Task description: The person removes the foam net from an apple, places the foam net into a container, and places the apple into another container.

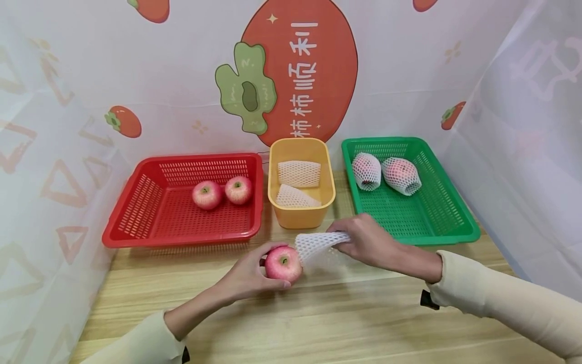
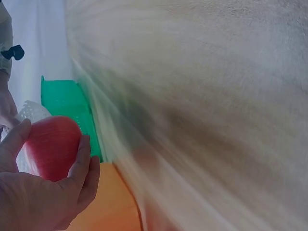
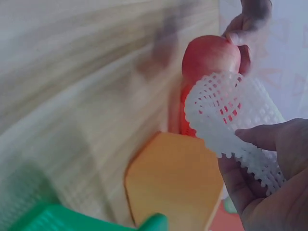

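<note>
In the head view my left hand (image 1: 245,275) grips a red apple (image 1: 284,264) by its side, stem facing up, above the wooden table. To its right, my right hand (image 1: 367,241) pinches a white foam net sleeve (image 1: 318,243). The sleeve's open end faces the apple and lies against or very near its right side; I cannot tell whether they touch. In the right wrist view the foam net sleeve (image 3: 226,113) gapes toward the apple (image 3: 209,57), thumb and fingers squeezing its near end. The left wrist view has fingers and thumb around the apple (image 2: 54,144).
A red basket (image 1: 182,237) at the left holds two bare apples (image 1: 207,195). Behind my hands stands a yellow bin (image 1: 301,218) with foam net sleeves (image 1: 299,173) inside. The green basket (image 1: 436,238) at the right contains two net-wrapped apples (image 1: 401,175). Printed cloth surrounds the table.
</note>
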### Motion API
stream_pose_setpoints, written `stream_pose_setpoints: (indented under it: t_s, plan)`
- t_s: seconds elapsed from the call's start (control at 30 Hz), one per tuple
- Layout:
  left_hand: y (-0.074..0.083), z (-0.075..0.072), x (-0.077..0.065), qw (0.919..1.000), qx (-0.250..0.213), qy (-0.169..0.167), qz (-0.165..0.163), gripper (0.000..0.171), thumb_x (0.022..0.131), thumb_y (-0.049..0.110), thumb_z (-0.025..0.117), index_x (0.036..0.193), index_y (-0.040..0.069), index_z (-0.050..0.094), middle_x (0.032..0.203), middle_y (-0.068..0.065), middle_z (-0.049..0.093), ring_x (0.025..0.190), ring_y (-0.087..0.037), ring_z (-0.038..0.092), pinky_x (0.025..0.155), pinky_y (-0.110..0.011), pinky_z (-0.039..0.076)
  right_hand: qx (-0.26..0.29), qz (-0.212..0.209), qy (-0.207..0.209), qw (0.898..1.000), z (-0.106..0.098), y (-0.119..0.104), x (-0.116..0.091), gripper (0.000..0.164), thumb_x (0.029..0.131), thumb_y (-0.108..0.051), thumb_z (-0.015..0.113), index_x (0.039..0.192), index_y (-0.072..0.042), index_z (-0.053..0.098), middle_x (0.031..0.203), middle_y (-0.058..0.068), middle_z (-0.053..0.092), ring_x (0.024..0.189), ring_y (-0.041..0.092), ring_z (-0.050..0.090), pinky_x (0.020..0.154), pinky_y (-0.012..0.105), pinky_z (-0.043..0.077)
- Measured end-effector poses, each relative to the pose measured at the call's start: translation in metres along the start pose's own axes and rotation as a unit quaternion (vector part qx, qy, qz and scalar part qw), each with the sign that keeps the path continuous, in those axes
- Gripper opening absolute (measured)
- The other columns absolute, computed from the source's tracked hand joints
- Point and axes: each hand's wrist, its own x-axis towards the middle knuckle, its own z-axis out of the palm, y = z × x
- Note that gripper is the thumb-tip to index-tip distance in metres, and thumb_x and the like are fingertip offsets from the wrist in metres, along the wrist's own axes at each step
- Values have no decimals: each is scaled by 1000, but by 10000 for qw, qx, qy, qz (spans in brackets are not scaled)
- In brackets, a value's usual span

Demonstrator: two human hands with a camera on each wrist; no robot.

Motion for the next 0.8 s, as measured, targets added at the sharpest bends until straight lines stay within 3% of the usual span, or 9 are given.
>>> stream_pose_setpoints:
  t_s: [0.17,0.47,0.8]
  plan:
    - [7,-9,-4,9999,57,56,147,81,75,34,96,147,26,59,132,6,69,109,-16,69,92,-34,56,27,-81,340,9994,-18,-2,10,20,83,-3,89,100,-7,80,94,0,80,83,11,75,72,35,63]
    - [22,-26,-11,9997,135,93,190,82,76,33,96,147,22,58,134,4,67,111,-17,68,87,-30,58,121,-41,764,9970,-49,-1,47,26,84,-2,89,107,1,78,102,11,80,87,22,77,76,42,65]
    - [39,-55,-13,9986,185,284,406,80,78,35,96,147,26,57,135,4,67,112,-17,69,87,-30,60,-249,176,703,9971,-52,23,91,25,88,-9,86,110,0,77,102,12,80,84,27,74,75,43,62]
